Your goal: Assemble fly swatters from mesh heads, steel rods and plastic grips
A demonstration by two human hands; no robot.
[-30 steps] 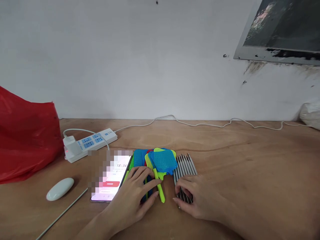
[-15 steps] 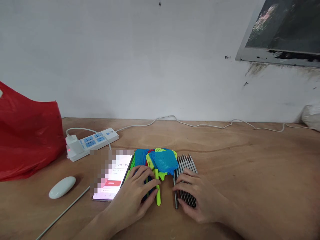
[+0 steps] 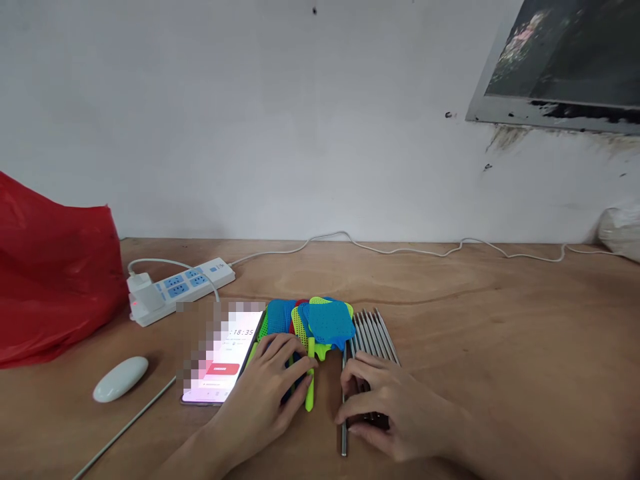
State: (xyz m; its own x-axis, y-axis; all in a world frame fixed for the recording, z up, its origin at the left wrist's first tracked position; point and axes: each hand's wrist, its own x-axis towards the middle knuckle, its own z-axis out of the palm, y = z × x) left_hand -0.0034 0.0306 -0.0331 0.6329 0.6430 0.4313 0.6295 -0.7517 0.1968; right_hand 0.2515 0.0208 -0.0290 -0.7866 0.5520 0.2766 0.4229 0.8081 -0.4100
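Note:
A pile of mesh fly swatter heads (image 3: 330,322), blue, yellow-green, green and red, lies on the wooden table. My left hand (image 3: 270,380) rests over the swatters' lower parts, thumb and index finger closed at a yellow-green plastic handle (image 3: 310,393). To the right is a row of thin metal rods (image 3: 376,333), side by side. My right hand (image 3: 377,403) lies over their near ends, with its fingertips on the leftmost metal rod (image 3: 344,440). That rod sticks out nearer to me than the others. The palm hides the near ends of the other rods.
A lit phone (image 3: 225,367) lies left of my left hand. Beyond it are a white power strip (image 3: 183,287) with a plugged-in charger and a red plastic bag (image 3: 55,280). A white oval object (image 3: 121,379) and a cable (image 3: 130,423) lie at the near left.
The leftmost metal rod has slid towards me under my right hand's fingers. My right hand has moved slightly nearer and left. My left hand stays at the yellow-green handle.

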